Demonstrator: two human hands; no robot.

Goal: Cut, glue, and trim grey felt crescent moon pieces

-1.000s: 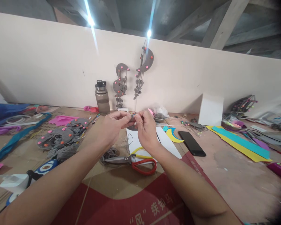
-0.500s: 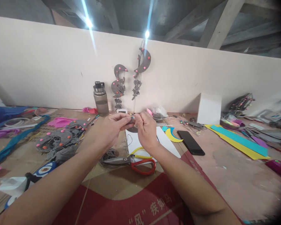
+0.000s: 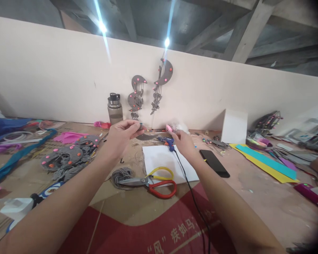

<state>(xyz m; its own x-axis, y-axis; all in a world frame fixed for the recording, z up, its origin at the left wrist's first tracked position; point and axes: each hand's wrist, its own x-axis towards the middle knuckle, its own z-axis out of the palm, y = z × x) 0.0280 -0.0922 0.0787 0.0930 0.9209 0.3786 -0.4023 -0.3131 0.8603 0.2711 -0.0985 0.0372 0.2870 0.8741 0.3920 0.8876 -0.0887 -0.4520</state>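
Observation:
My left hand (image 3: pixel 122 138) is closed, with thumb and forefinger pinching a tiny dark teal piece (image 3: pixel 140 124), too small to name. Beyond those fingertips a dark grey crescent (image 3: pixel 144 137) lies on the cardboard. My right hand (image 3: pixel 184 141) reaches over the work surface, its fingertips drawn together at a small pink piece (image 3: pixel 169 128) beside a clear plastic bag (image 3: pixel 183 127). Just left of that hand is a blue glue gun (image 3: pixel 170 143), whose black cord runs toward me. Under it lies white paper (image 3: pixel 155 157), with red-and-yellow-handled scissors (image 3: pixel 143 181) across its front.
A coil of grey cord (image 3: pixel 119 176) touches the scissors. To the right lie a black phone (image 3: pixel 214 163) and teal and yellow strips (image 3: pixel 265 160). A bottle (image 3: pixel 115 108) stands by the wall. Grey crescents with pink dots (image 3: pixel 69 157) lie left; similar ones (image 3: pixel 167 72) hang behind.
My hands have moved apart: the right has gone right and forward to the pink piece, while the left keeps its pinch. The glue gun and more of the paper now show.

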